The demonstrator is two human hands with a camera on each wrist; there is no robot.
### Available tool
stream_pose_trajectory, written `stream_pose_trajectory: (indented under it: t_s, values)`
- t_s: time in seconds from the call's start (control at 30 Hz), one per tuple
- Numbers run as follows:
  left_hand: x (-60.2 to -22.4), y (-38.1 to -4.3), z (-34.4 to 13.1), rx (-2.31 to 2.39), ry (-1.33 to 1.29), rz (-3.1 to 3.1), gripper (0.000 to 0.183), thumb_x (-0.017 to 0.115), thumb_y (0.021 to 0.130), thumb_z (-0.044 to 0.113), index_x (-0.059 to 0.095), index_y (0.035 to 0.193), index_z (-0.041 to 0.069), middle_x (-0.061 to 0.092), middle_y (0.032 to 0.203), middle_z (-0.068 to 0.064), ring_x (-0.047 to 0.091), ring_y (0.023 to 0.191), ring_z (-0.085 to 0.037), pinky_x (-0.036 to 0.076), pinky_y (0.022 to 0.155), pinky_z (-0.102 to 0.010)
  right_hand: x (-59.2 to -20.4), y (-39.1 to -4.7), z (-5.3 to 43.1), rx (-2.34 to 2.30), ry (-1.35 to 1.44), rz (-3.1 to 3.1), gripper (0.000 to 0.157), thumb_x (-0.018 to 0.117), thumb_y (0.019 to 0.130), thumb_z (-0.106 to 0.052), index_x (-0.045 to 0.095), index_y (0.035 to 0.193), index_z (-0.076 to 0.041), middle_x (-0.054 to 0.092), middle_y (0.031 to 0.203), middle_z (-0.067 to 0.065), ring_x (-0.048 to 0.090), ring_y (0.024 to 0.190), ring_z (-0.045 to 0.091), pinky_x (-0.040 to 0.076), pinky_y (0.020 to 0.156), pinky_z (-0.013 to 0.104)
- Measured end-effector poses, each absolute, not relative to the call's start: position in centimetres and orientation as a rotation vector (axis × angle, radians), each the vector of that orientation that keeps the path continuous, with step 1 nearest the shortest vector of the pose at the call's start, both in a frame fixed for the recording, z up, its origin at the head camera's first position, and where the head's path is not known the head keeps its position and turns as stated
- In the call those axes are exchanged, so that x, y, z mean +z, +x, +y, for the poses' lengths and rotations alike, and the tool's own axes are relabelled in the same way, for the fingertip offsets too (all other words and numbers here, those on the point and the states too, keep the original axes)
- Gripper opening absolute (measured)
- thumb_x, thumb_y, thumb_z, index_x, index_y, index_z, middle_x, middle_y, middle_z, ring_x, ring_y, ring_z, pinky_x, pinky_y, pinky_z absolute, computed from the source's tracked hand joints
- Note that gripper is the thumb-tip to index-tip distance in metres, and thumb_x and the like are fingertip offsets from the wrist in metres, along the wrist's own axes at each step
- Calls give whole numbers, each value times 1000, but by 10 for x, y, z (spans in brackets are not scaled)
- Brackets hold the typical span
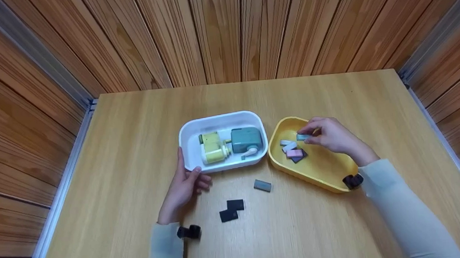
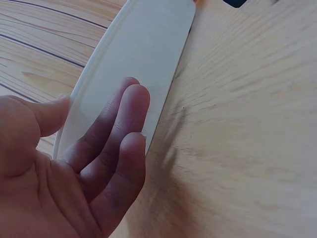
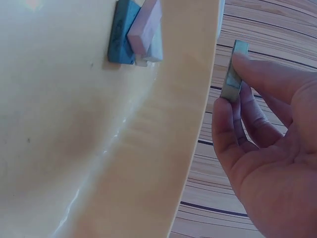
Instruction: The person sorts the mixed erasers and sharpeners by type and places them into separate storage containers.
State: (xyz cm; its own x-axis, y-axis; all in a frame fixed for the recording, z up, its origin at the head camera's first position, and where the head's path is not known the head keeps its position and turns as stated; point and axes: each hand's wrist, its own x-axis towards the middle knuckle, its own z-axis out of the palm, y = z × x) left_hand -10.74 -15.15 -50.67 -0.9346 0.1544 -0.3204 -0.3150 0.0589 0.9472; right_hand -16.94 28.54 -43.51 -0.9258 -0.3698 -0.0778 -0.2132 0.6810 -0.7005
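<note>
Left of the yellow tray (image 1: 332,178): white tray (image 1: 189,129) holding yellow and teal pieces. Below it on the table (image 1: 131,124): grey block (image 1: 262,185), two black tiles (image 1: 232,210). Inside the yellow tray: pink, white and dark blocks (image 1: 293,150). Over the yellow tray, pale blue block (image 1: 302,137) pinched by right hand (image 1: 331,136). Left hand (image 1: 183,186) relaxed, fingers straight, touching the white tray.

Table (image 1: 133,153): two trays are set side by side at its middle.
Rectangular tray (image 1: 185,134): placed left of the oval tray (image 1: 328,174); two devices (image 1: 231,144) are laid inside.
Oval tray: small blocks (image 1: 293,150) are gathered in its far-left part.
Loose blocks (image 1: 240,202): scattered on the table in front of both trays.
</note>
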Motion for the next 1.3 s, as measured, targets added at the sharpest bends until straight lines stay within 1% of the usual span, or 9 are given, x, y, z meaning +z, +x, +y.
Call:
stream_pose_trajectory:
  t_s: [0.17,0.37,0.53,0.77,0.93,1.13,1.3]
  values:
    - [-505,-107,-151,1944,-177,2000,78,46,107,23,-9,154,52,71,96,-18,70,84,-36,55,70,-37,-438,-176,285,-1085,-428,2667,26,74,89,-4,74,115,-7,65,108,7,58,96,28,51,82,36]
    - [-506,-106,-150,1948,-172,2001,77,46,107,23,-9,154,53,71,97,-18,70,85,-36,55,70,-37,-442,-182,282,-1073,-367,2654,26,73,91,-6,74,116,-10,63,109,6,56,96,27,51,83,37]
    - [-505,-105,-151,1950,-147,1990,77,46,108,25,-9,154,51,70,99,-19,69,87,-36,55,71,-38,-448,-182,281,-1064,-372,2659,28,73,90,-5,74,117,-10,63,108,6,56,96,26,51,84,39]
    - [-507,-106,-151,1957,-145,2006,78,47,107,23,-9,155,51,71,97,-18,70,85,-37,54,68,-37,-456,-182,278,-1071,-428,2717,26,74,88,0,75,113,-4,65,104,8,58,93,26,50,83,40]
    - [-506,-106,-151,1966,-131,2001,78,46,107,21,-8,154,53,70,96,-19,69,83,-38,54,66,-37,-460,-183,276,-1057,-400,2708,24,75,88,-3,75,111,-6,65,104,7,58,94,26,49,85,41]
    - [-506,-106,-151,1966,-138,1996,77,44,108,21,-9,154,52,70,97,-20,69,83,-38,54,67,-37,-465,-183,274,-1028,-400,2651,24,72,90,-2,75,113,-9,65,108,6,57,96,26,50,86,42]
    - [-505,-106,-151,1972,-168,1965,76,45,107,23,-7,153,55,70,98,-20,69,85,-38,54,68,-37,-471,-182,275,-1039,-412,2609,24,72,90,-2,75,113,-9,66,108,7,58,96,25,50,87,42]
